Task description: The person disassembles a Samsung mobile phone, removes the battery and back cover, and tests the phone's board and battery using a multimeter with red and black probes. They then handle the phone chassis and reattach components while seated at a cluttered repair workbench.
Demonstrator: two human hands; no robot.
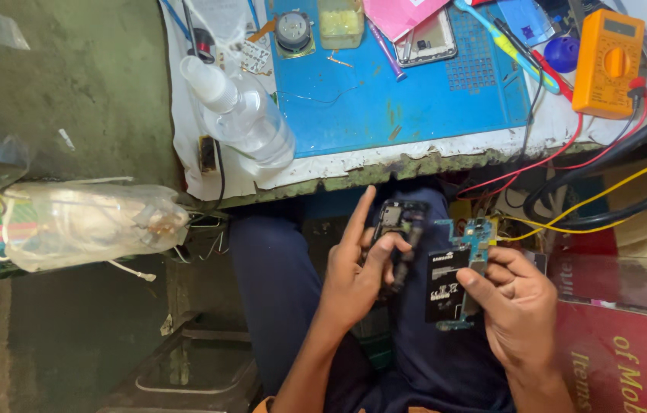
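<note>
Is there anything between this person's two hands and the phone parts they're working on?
Nothing visible. The left hand already grips the small dark phone part, and the right hand holds the circuit board with the black battery directly in its fingers, over the lap.

Hands sit low over the lap, under the table edge (pixel 384 170). Left hand (pixel 358 275) and right hand (pixel 518 306) are near each other w/ a thin gap between; a dark phone part (pixel 400 222) and a board (pixel 457 279) fill most of it. Just right of the board, red, yellow and black wires (pixel 591 195) hang down and block that side. Up on the blue mat (pixel 415 107) the middle is bare, room to reach in. Bottle (pixel 239 115) lies at the mat's left, orange meter (pixel 606 61) at right, small bits along the top. A plastic bag (pixel 86 226) sticks out far left.
</note>
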